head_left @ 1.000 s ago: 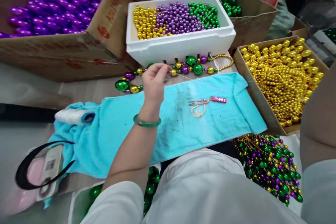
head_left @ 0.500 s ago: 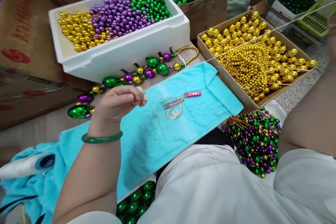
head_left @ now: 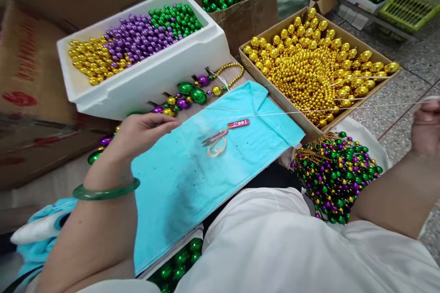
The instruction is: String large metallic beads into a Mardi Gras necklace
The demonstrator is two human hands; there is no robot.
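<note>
My right hand (head_left: 426, 123) is at the far right edge, its fingers closed on a white thread (head_left: 364, 107). This thread runs left, over the box of gold beads, to the turquoise cloth (head_left: 172, 183). My left hand (head_left: 147, 132), with a green bangle (head_left: 106, 192) on its wrist, hovers at the cloth's upper left side. Its fingers are stretched out and nothing shows in them. Behind it lies a strung garland (head_left: 198, 96) of green, purple and gold beads. Pink thread snips (head_left: 215, 138) with a pale loop rest on the cloth beside a small pink labelled item (head_left: 238, 124).
A white foam box (head_left: 151, 78) holds gold, purple and green beads. To the right stands a cardboard box (head_left: 347, 116) of gold beads and bead chains. Finished-looking bead strands (head_left: 340, 174) hang below it. A thin needle-like rod (head_left: 225, 109) lies on the cloth.
My left hand has moved left and its fingers have straightened; the thread no longer visibly reaches it. My right hand has come lower and into view, holding the thread. The camera view has shifted.
</note>
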